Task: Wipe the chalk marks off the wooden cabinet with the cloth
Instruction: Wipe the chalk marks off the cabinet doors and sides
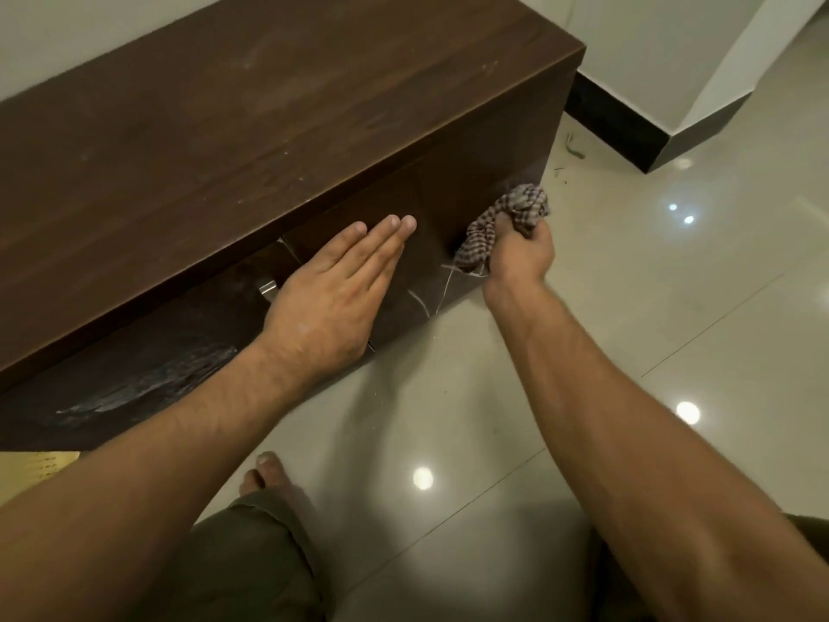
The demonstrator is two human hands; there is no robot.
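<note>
A low dark wooden cabinet (251,127) runs along the wall. My right hand (520,258) is closed on a bunched checked cloth (507,217), pressed against the cabinet's front near its right corner. Thin white chalk lines (426,298) show on the front panel just below the cloth. My left hand (332,289) lies flat against the front panel, fingers together and straight, holding nothing. A wider smeared whitish patch (148,388) marks the front panel lower left.
Glossy light floor tiles (628,307) reflect ceiling lights. A white wall with a dark skirting (628,123) stands behind the cabinet's right end. A metal handle (267,287) shows by my left wrist. My bare foot (264,475) and knees are below.
</note>
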